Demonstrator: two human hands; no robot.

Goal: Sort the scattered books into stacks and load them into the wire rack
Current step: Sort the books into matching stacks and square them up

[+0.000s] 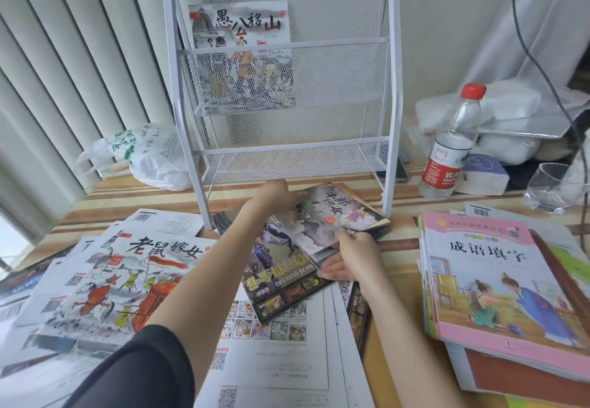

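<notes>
On the tabletop [396,249] before the rack [287,152], left hand [276,195] and right hand [352,256] are pinching a book [329,216].

Not much to go on body-wise, just two arms coming in from the bottom of the frame. The left arm [204,283] has a dark, black-looking short sleeve [140,372] that ends above the elbow, smooth fabric, no logo or print that I can see. Below that it's bare forearm all the way to the left hand [274,195]. The right arm [399,328] is bare as far as the frame shows, same for the right hand [351,257]. No watch, rings or bracelets visible.
</notes>
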